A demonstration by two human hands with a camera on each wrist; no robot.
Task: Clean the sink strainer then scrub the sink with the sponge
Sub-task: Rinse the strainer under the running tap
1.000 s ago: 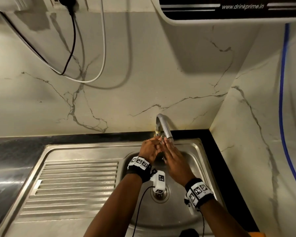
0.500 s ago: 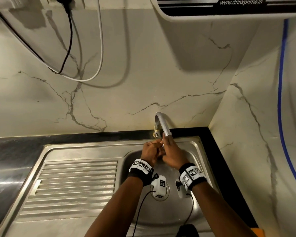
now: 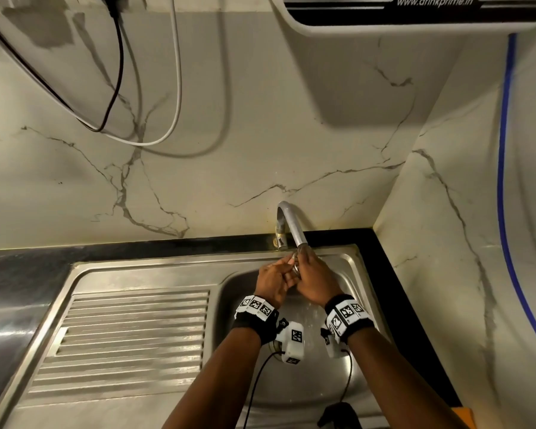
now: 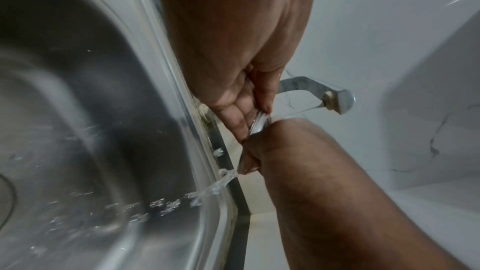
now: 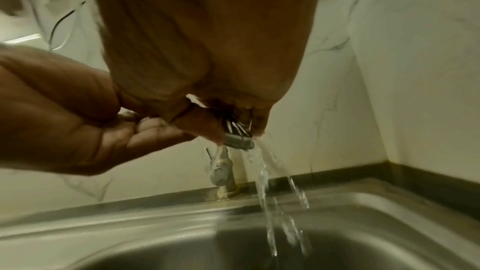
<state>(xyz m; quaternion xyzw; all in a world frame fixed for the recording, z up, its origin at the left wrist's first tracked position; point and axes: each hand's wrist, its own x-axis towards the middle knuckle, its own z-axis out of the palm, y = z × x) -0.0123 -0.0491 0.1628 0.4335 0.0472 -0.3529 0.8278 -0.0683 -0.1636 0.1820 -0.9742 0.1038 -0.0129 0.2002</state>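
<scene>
I hold the small metal sink strainer [image 3: 295,269] [image 4: 257,124] [image 5: 238,138] just below the tap spout [image 3: 294,225], over the steel sink [image 3: 350,385] [image 4: 78,110] [image 5: 337,243]. My left hand [image 3: 287,267] [image 4: 259,118] [image 5: 155,128] pinches its rim between thumb and fingers. The right hand [image 3: 300,258] [image 4: 272,137] [image 5: 233,118] curls over the strainer from above, its fingers on the slots. Water runs through the strainer and falls into the basin. No sponge is in view.
The drain hole [image 4: 5,198] lies open in the basin floor. A ribbed drainboard [image 3: 130,339] extends to the left. The tap's lever [image 4: 335,98] [image 5: 221,171] stands at the back rim. A dark object [image 3: 338,414] sits at the sink's front edge. Marble walls close the back and right.
Both hands have drawn closer together under the spout. The right hand's fingers, stretched out before, now curl over the strainer.
</scene>
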